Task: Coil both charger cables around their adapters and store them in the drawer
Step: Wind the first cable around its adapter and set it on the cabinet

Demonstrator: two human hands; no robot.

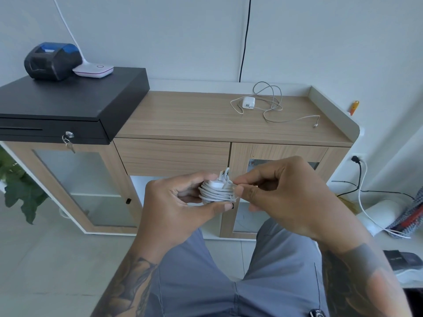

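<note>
A wooden cabinet [206, 120] fills the middle of the frame, its closed drawer [174, 156] just below the top's centre. At upper left a black cash box [68, 101] rests on it. Low in the centre, the left hand [174, 202] grips a white adapter [215, 183] wrapped in coiled cable [217, 194], while the right hand [286, 197] pinches the cable's end. At upper right, the second adapter [248, 102] lies on the top amid its loose cable [272, 104].

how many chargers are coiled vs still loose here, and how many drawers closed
Coiled chargers: 1, the coiled charger held between the left hand and right hand
Loose chargers: 1, the loose charger on the cabinet top
Closed drawers: 1, the drawer
Total: 3
</note>
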